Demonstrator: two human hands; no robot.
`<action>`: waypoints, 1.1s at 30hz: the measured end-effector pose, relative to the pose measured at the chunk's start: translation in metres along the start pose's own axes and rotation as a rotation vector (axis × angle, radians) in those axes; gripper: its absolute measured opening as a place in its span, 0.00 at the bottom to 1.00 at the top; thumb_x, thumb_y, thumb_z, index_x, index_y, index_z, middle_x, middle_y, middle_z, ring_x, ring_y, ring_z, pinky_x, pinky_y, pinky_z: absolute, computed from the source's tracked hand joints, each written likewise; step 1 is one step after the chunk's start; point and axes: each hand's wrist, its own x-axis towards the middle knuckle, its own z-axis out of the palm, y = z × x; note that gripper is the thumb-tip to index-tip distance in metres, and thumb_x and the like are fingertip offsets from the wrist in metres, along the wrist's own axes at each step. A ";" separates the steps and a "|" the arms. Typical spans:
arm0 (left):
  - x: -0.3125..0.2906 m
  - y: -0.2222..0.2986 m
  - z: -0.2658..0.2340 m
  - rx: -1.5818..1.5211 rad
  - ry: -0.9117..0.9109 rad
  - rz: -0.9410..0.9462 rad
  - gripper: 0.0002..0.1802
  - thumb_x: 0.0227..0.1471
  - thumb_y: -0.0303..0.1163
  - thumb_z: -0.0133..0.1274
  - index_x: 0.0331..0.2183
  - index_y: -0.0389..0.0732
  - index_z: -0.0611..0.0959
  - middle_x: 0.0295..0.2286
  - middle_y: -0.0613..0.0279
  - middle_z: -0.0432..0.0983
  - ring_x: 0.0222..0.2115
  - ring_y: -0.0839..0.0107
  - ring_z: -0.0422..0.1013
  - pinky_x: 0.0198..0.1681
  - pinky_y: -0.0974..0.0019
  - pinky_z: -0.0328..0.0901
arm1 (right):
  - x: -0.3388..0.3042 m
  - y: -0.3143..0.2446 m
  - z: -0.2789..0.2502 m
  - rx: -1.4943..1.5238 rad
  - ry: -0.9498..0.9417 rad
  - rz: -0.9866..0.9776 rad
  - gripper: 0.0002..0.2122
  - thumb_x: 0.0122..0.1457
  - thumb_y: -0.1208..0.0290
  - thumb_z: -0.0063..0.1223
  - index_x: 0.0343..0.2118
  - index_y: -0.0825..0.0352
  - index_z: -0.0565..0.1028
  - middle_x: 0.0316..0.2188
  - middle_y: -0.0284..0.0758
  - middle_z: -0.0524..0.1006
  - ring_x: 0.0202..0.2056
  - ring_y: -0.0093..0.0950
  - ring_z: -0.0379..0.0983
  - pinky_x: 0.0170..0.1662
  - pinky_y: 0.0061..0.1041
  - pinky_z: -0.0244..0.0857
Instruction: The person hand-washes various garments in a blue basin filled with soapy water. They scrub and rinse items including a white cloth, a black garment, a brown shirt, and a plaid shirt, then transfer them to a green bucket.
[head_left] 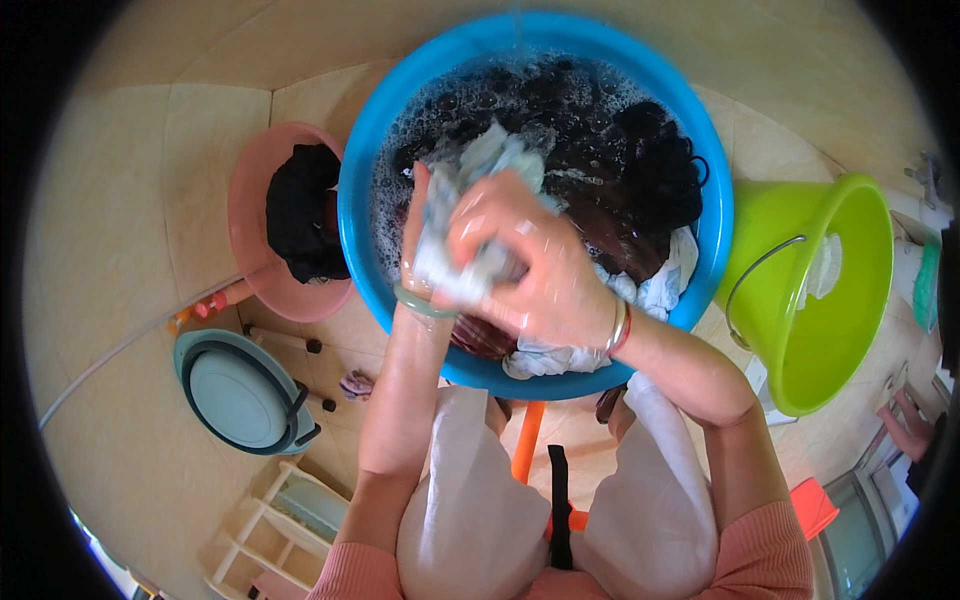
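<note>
A large blue basin (712,150) holds sudsy water with dark clothes (600,140) soaking in it. Above the water, a wet light-coloured cloth (465,265), pale blue and white, is bunched between my two hands and blurred by motion. My right hand (540,265) closes round it from the right. On its other side, my left hand (418,235) grips the cloth, most of its fingers hidden behind it. White laundry (560,360) and a dark red checked cloth (485,335) lie at the basin's near side, with more white fabric at its right.
A pink basin (245,205) with black clothing (300,220) stands to the left. Below it are a grey-blue collapsible basin (238,395) and a cream rack (250,535). At right, a lime-green bucket (770,240) leans beside the blue basin, with something white inside.
</note>
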 end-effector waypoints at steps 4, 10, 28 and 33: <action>-0.019 -0.004 0.015 0.195 0.190 0.180 0.23 0.63 0.42 0.42 0.56 0.41 0.70 0.47 0.55 0.74 0.48 0.62 0.71 0.55 0.59 0.65 | -0.006 -0.022 -0.002 0.254 -0.062 -0.038 0.15 0.44 0.77 0.67 0.33 0.61 0.71 0.32 0.31 0.72 0.37 0.32 0.67 0.46 0.27 0.63; -0.012 -0.001 0.014 0.196 0.113 0.206 0.26 0.62 0.37 0.34 0.58 0.37 0.68 0.55 0.53 0.69 0.55 0.59 0.66 0.61 0.56 0.58 | -0.005 0.046 -0.047 0.586 0.509 0.581 0.23 0.55 0.70 0.63 0.53 0.65 0.67 0.46 0.34 0.72 0.45 0.25 0.72 0.50 0.24 0.67; -0.017 -0.020 0.035 -0.226 0.035 -0.126 0.38 0.60 0.62 0.41 0.59 0.42 0.66 0.52 0.54 0.71 0.52 0.57 0.69 0.58 0.53 0.62 | -0.019 0.023 -0.021 0.496 0.385 0.375 0.14 0.57 0.79 0.58 0.47 0.68 0.73 0.44 0.36 0.77 0.45 0.20 0.72 0.49 0.22 0.67; -0.003 -0.021 0.031 0.110 0.298 0.216 0.20 0.59 0.37 0.52 0.52 0.44 0.70 0.51 0.53 0.72 0.50 0.57 0.71 0.53 0.55 0.66 | -0.029 0.026 -0.004 0.733 0.637 0.510 0.13 0.62 0.74 0.55 0.48 0.67 0.71 0.42 0.35 0.76 0.44 0.22 0.73 0.48 0.22 0.67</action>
